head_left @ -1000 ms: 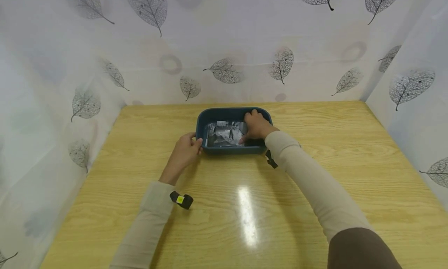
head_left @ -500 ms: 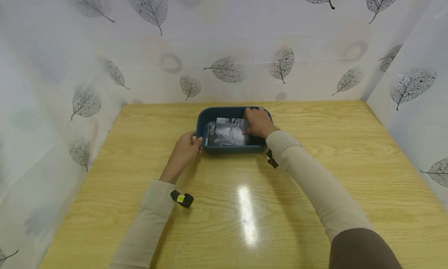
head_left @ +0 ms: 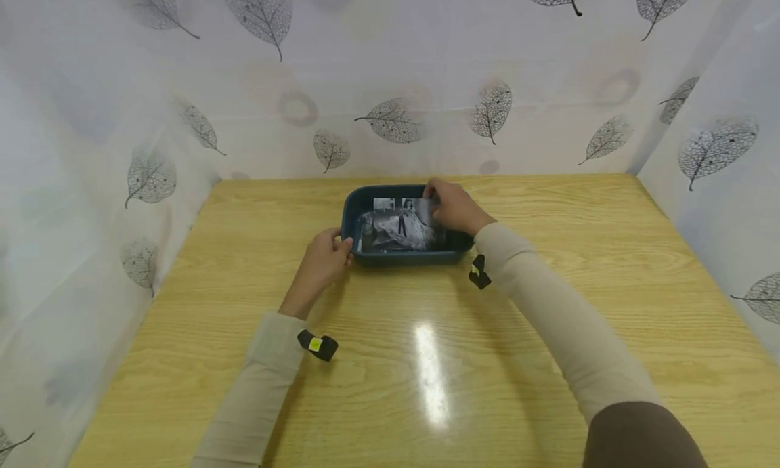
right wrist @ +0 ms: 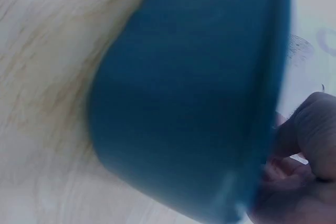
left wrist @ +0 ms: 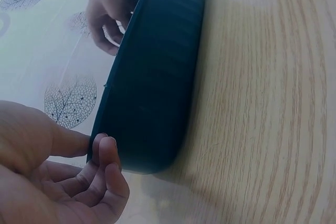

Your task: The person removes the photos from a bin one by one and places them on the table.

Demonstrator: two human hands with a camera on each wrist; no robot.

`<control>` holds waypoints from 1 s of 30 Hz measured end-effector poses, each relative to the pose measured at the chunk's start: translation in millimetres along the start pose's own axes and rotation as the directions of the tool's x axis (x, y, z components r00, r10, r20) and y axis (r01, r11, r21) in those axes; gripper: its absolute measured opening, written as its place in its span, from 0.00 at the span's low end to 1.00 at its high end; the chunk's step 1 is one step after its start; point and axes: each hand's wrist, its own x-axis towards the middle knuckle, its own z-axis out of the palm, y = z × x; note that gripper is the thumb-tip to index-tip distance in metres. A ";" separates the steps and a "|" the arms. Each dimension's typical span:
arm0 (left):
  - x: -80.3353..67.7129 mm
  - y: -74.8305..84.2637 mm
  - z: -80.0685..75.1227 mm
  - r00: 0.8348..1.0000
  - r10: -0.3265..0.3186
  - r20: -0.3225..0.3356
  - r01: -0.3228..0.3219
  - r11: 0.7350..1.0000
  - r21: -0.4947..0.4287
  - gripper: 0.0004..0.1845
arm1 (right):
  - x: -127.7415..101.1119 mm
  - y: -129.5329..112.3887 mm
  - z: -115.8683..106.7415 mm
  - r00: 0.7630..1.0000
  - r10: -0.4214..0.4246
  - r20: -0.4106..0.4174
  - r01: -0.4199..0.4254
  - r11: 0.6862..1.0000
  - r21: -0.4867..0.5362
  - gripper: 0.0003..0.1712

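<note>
A dark blue-green plastic bin (head_left: 414,259) stands near the back edge of the table. Its left front corner is gripped by my left hand (head_left: 319,261); the left wrist view shows the thumb at the rim and the fingers (left wrist: 107,153) curled against the outer wall. Inside lie glossy black-and-white photos (head_left: 396,229), overlapping. My right hand (head_left: 453,207) reaches over the bin's right end and pinches the right edge of the top photo, which tilts up at that side. In the right wrist view the bin's wall (right wrist: 184,98) hides most of the right fingers.
The bin rests on a light wood-grain table (head_left: 518,305). A pale sheet with leaf prints (head_left: 393,121) hangs behind the back edge and along both sides. Black straps (head_left: 318,345) sit at the wrists.
My right hand has moved up and slightly right, raising the photo's right side. The right forearm shifted a little right. My left hand has kept its grip on the bin corner.
</note>
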 end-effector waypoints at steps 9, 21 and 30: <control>1.5 -3.0 -0.8 1.000 0.004 0.004 -0.004 1.000 0.006 0.25 | -6.6 -9.8 -23.8 0.999 0.034 -0.008 -0.032 0.983 0.178 0.19; 1.5 -2.0 0.2 1.000 -0.001 0.004 0.001 1.000 0.005 0.25 | -16.5 2.0 -64.6 0.995 0.097 -0.040 -0.087 0.977 0.194 0.16; 0.0 -0.5 0.0 1.000 0.009 0.004 -0.009 1.000 0.012 0.25 | -36.0 22.3 -97.8 0.986 0.160 -0.051 -0.148 0.972 0.183 0.15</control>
